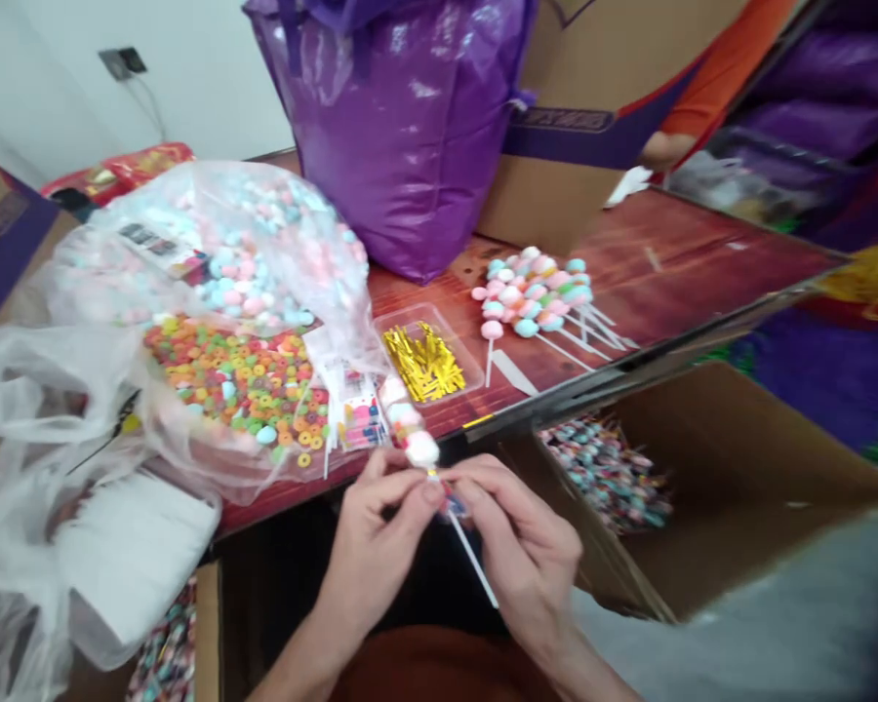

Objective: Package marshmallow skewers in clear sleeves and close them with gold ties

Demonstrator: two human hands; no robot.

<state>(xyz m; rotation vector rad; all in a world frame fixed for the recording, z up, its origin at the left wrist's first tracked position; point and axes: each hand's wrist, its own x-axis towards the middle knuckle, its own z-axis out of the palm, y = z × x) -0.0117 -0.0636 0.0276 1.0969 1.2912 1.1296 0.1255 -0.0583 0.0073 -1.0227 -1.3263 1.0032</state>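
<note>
Pinching at one white stick threaded with pastel marshmallow sweets (419, 444), left hand (372, 546) and right hand (516, 541) were closed on it below the bench (673, 263) edge; a pile of finished pastel sweet skewers (538, 292) was noted done, bagged loose sweets (241, 375) left.

Candy bags (219, 322) left, probably bare tabletop (688, 263) right.

I held a candy skewer (420, 444) between my fingers (410, 487), just off the near edge of the table (665, 263). Its thin white stick slanted down to the right, the bare end pointing toward my lap. Pale marshmallow pieces, white and pink, sat stacked along the upper end, tilted up to the left.
</note>
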